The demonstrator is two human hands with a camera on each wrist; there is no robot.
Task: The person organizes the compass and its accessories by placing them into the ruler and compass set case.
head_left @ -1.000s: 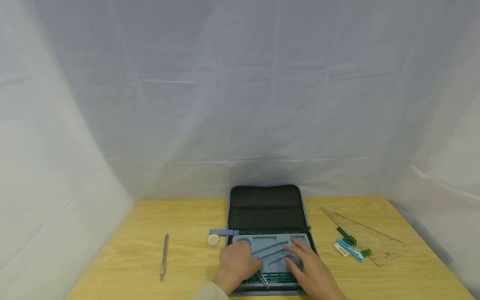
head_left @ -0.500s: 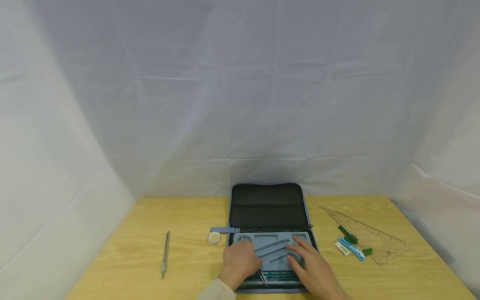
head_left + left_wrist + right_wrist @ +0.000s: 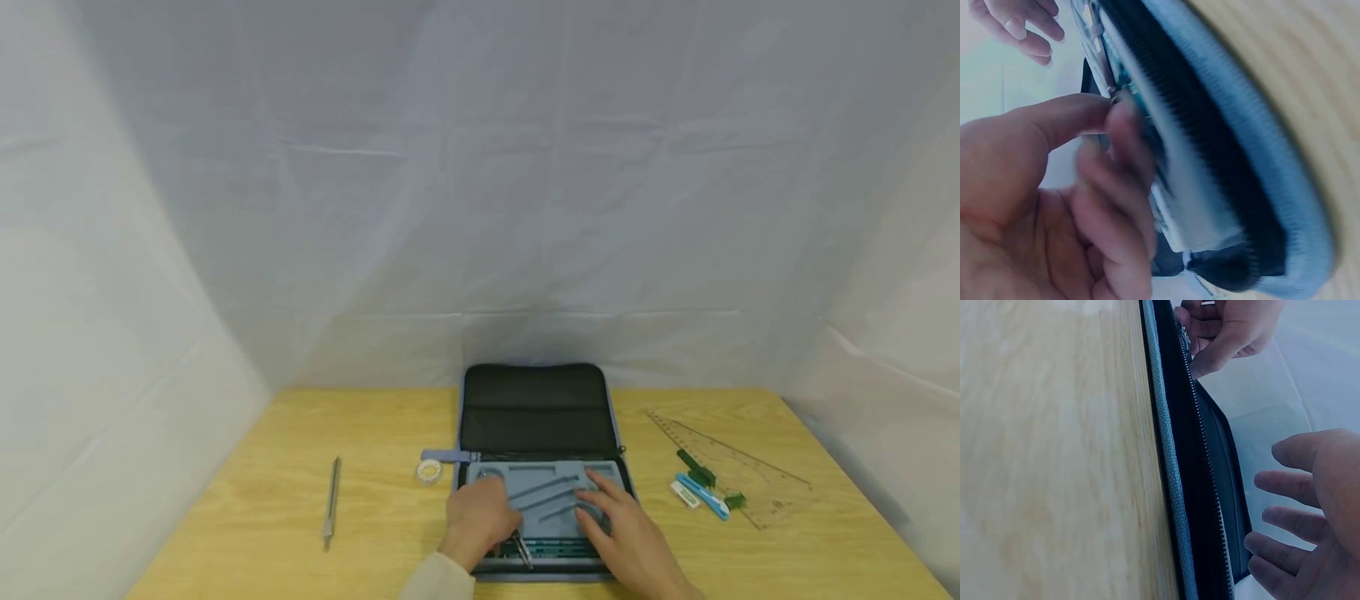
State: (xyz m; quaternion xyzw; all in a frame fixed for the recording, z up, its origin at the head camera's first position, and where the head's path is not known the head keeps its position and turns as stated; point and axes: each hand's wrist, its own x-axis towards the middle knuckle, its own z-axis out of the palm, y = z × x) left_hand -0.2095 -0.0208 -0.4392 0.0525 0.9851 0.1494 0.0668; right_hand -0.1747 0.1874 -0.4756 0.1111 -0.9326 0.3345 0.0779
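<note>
An unfolded zip case (image 3: 534, 408) with a black lining lies on the table, its grey-blue moulded tray (image 3: 551, 504) in the near half. Over the tray's near left part, my left hand (image 3: 482, 512) pinches a slim metal drawing compass (image 3: 522, 550) between thumb and forefinger. Its legs point toward the case's front, and my fingers cover its upper end. Teal-green strips (image 3: 558, 547) show along the front of the case. My right hand (image 3: 626, 533) hovers at or rests on the tray's right side, fingers spread and holding nothing; contact is unclear.
Left of the case are a white ring (image 3: 429, 472) like a tape roll and a thin metal pen-like tool (image 3: 332, 504). To the right lie a clear set square (image 3: 757, 475), a blue-and-white cutter (image 3: 702, 497), an eraser (image 3: 684, 494) and green pieces (image 3: 697, 469).
The view shifts slightly. My left hand keeps its pinch on the drawing compass, which has turned a little. My right hand stays nearly still.
</note>
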